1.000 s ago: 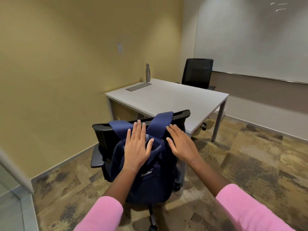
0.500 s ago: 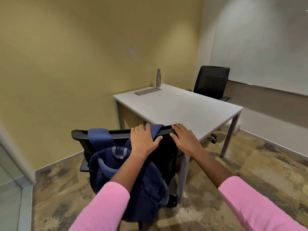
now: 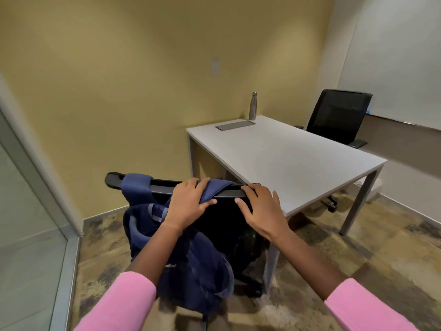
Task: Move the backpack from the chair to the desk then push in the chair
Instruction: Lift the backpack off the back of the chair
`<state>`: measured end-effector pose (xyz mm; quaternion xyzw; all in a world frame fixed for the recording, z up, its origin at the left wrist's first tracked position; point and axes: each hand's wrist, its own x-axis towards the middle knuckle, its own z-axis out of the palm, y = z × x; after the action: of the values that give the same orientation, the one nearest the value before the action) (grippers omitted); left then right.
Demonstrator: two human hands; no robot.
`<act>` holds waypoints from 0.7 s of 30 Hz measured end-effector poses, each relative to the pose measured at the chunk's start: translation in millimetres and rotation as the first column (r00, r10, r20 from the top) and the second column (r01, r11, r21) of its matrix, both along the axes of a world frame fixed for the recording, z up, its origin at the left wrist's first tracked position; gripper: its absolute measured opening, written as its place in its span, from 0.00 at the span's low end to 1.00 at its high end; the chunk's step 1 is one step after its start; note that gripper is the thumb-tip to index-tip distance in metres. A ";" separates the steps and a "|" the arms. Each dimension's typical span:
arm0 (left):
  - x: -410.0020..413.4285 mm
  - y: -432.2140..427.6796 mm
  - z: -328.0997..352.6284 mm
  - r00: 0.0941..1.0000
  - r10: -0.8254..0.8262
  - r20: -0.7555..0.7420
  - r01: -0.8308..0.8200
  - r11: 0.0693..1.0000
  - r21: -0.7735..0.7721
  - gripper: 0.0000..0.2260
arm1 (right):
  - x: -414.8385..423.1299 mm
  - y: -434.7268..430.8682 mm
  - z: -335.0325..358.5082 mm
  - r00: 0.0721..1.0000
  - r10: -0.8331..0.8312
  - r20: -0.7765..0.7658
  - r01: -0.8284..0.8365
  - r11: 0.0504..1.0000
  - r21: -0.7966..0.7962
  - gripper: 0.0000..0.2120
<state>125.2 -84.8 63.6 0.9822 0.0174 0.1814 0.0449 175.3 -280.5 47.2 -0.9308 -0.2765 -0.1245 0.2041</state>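
Observation:
A navy blue backpack point(image 3: 191, 266) hangs down the back of a black office chair point(image 3: 164, 187), its two straps looped over the top of the backrest. My left hand point(image 3: 188, 204) lies on the right strap at the backrest's top edge, fingers curled over it. My right hand point(image 3: 260, 211) rests on the right end of the backrest, fingers spread, thumb below the rim. The white desk point(image 3: 286, 158) stands just beyond the chair.
A steel bottle point(image 3: 253, 106) and a flat grey panel point(image 3: 235, 125) sit at the desk's far corner. A second black chair point(image 3: 338, 115) stands behind the desk. Yellow wall on the left, glass partition point(image 3: 28, 235) at near left, whiteboard on the right.
Both hands have moved up from the backpack's front to the top of the backrest. The view has shifted left and closer, and the chair has turned slightly.

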 end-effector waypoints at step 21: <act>11.5 28.6 5.9 0.919 0.389 0.072 -0.391 0.920 0.014 0.25 | 69.5 98.1 18.7 0.567 0.445 -0.693 -0.142 0.882 0.450 0.19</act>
<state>136.7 -56.1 69.5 0.9530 0.2085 0.2200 -0.0053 244.8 -182.4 66.0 -0.7793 -0.2872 0.2814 0.4807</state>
